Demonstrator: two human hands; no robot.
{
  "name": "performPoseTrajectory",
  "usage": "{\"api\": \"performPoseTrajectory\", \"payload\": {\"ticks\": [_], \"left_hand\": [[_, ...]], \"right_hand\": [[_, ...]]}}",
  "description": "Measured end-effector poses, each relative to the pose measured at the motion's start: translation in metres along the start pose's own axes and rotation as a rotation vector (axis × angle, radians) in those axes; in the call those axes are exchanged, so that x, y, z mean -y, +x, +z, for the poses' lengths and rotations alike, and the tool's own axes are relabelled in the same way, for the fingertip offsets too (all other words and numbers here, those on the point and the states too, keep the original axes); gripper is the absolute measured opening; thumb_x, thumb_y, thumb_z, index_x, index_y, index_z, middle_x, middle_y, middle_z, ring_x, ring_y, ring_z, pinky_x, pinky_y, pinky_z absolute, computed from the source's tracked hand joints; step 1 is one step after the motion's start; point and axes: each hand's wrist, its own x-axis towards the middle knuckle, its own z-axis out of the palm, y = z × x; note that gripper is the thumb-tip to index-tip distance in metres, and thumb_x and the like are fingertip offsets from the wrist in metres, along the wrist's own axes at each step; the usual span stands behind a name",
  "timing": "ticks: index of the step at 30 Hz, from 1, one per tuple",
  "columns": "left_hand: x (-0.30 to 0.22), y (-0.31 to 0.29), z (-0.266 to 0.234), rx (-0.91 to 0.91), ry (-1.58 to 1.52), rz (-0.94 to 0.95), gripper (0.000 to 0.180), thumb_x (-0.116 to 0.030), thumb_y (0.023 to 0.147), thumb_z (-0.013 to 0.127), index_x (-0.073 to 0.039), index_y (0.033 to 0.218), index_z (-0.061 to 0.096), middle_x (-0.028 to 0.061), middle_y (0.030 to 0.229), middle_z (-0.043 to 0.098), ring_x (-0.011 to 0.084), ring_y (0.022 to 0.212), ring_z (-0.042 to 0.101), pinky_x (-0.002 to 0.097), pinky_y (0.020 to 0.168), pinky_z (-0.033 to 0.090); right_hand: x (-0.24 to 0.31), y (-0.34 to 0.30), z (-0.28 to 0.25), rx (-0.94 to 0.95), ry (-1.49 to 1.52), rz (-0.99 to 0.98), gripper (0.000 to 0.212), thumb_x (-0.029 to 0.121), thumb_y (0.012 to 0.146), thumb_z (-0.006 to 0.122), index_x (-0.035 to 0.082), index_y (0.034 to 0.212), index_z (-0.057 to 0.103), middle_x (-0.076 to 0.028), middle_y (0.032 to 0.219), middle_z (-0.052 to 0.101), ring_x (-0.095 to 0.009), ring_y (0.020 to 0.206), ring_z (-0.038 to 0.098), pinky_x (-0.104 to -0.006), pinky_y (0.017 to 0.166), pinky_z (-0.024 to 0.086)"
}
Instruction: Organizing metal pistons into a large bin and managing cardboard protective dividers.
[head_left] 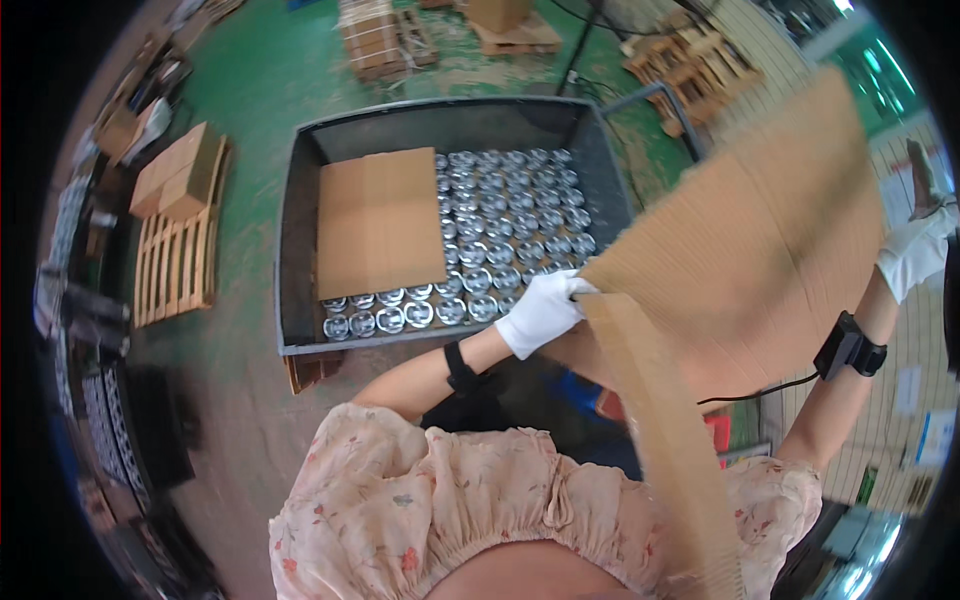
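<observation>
A large brown corrugated cardboard sheet (740,250) is raised at a tilt over the right side, with a long folded strip (660,420) hanging toward me. My left hand (545,312), in a white glove, pinches its near left corner by the bin's front rim. At the sheet's right edge is my right hand (915,252), also gloved, closed on it; its fingers are partly blurred. A narrow brown piece (922,180) sticks up beside that hand. Rows of shiny round metal pistons (500,215) stand in the dark grey bin (288,240), partly covered by another cardboard piece (380,222).
The bin has a tubular handle (665,95) at its far right. Cartons (180,172) sit on a wooden pallet (178,265) at the left. More pallets (690,70) lie at the back. A black cable (760,393) runs from a device on my right wrist.
</observation>
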Motion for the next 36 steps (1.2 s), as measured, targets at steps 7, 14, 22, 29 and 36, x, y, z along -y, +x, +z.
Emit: {"api": "performPoseTrajectory", "payload": {"ticks": [7,14,22,29,36], "left_hand": [[0.17,-0.036,-0.097,-0.43,-0.432,-0.73,0.008,-0.004,0.087,0.062,0.0,0.092,0.066,0.0068,0.085,0.069,0.0122,0.078,0.063,0.0273,0.071,0.051],[0.405,-0.105,-0.07,-0.546,-0.139,-0.887,0.023,-0.022,0.096,0.051,-0.006,0.092,0.067,0.0015,0.08,0.066,0.0092,0.074,0.061,0.0252,0.064,0.051],[0.561,-0.126,-0.076,-0.529,0.026,-1.665,0.05,-0.041,0.081,0.073,0.002,0.105,0.065,0.0121,0.097,0.069,0.0226,0.086,0.065,0.0345,0.076,0.051],[0.555,-0.149,-0.062,-0.985,-0.55,-1.359,0.042,-0.03,0.081,0.075,0.003,0.103,0.063,0.01,0.102,0.067,0.0187,0.09,0.063,0.0342,0.078,0.051],[0.562,-0.135,-0.076,-0.892,-0.403,-1.489,0.038,-0.025,0.082,0.074,0.003,0.107,0.065,0.0101,0.108,0.067,0.0184,0.089,0.063,0.0317,0.076,0.05]], "right_hand": [[0.288,-0.052,-0.095,0.782,1.601,0.878,0.038,0.026,0.102,0.039,-0.004,0.108,0.061,-0.011,0.096,0.069,-0.02,0.085,0.062,-0.0354,0.084,0.046],[0.403,-0.309,-0.198,1.626,1.354,1.11,0.036,0.03,0.101,0.044,0.0,0.107,0.064,-0.011,0.085,0.067,-0.015,0.072,0.061,-0.0301,0.072,0.049],[0.443,-0.47,-0.312,2.118,0.931,0.207,0.049,0.049,0.097,0.041,0.011,0.078,0.064,-0.012,0.067,0.066,-0.034,0.064,0.064,-0.0442,0.061,0.05],[0.447,-0.488,-0.349,2.17,0.838,-0.057,0.041,0.042,0.096,0.045,0.01,0.075,0.06,-0.017,0.064,0.064,-0.035,0.06,0.064,-0.0467,0.058,0.05],[0.45,-0.486,-0.351,2.165,0.857,-0.039,0.04,0.041,0.096,0.045,0.01,0.075,0.061,-0.017,0.062,0.063,-0.036,0.058,0.063,-0.0478,0.056,0.05]]}}
